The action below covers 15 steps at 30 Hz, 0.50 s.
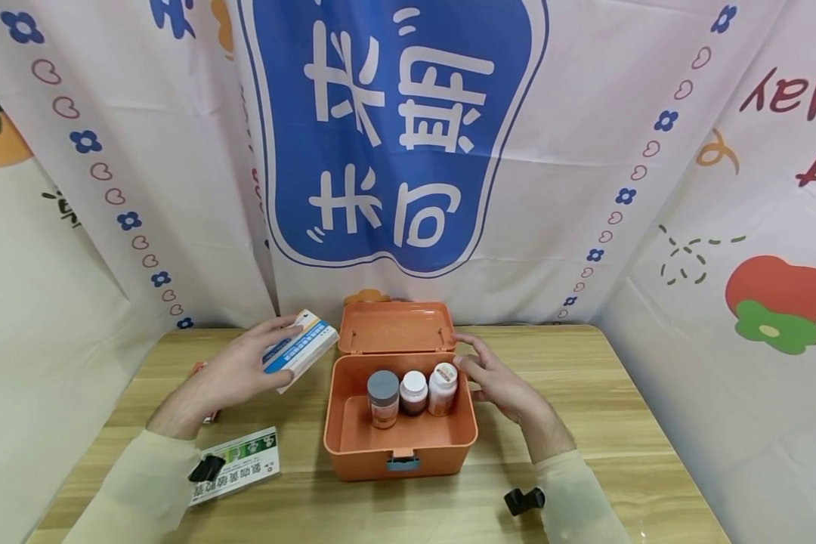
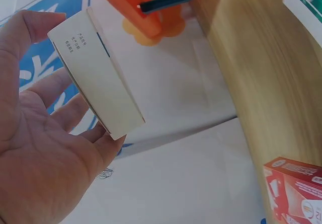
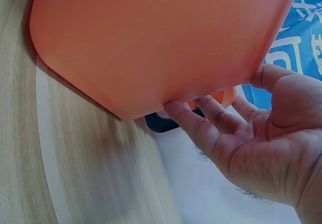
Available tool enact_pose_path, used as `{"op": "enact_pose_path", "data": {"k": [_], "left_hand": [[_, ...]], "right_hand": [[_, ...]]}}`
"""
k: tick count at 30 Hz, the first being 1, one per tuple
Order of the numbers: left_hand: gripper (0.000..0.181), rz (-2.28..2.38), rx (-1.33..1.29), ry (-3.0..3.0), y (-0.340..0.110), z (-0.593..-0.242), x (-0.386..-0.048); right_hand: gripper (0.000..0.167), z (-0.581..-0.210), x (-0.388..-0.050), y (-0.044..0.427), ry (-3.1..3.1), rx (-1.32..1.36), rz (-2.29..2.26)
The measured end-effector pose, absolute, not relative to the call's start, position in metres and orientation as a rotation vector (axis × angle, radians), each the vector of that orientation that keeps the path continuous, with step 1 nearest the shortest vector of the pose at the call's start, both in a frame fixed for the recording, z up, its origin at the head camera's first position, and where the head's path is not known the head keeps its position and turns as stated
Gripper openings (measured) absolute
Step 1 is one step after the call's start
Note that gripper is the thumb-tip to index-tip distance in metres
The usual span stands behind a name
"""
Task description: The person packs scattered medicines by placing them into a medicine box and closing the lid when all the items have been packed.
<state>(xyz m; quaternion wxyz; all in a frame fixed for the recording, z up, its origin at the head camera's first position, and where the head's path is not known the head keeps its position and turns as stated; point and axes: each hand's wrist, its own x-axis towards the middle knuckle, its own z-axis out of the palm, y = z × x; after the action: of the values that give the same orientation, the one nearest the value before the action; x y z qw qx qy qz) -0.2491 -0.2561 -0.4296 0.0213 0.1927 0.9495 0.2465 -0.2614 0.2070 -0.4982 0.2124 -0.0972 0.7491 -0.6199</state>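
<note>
My left hand holds a white-and-blue medicine box tilted in the air, left of an orange storage case. In the left wrist view, thumb and fingers pinch the medicine box by opposite ends. The case's lid is swung back. Inside it stand a grey-capped bottle, a small white-capped bottle and a white bottle. My right hand touches the case's back right corner, its fingertips against the orange side wall in the right wrist view.
A green-and-white medicine box lies on the wooden table below my left forearm. A red-and-white box is partly hidden behind that arm in the head view. Printed cloth hangs behind the table and on both sides.
</note>
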Motion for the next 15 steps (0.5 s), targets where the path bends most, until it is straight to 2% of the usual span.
{"op": "enact_pose_path", "data": {"k": [15], "left_hand": [[0.084, 0.849, 0.673, 2.891, -0.231, -0.412, -0.233]], "right_hand": [[0.062, -0.499, -0.263, 0.207, 2.075, -0.269, -1.720]]}}
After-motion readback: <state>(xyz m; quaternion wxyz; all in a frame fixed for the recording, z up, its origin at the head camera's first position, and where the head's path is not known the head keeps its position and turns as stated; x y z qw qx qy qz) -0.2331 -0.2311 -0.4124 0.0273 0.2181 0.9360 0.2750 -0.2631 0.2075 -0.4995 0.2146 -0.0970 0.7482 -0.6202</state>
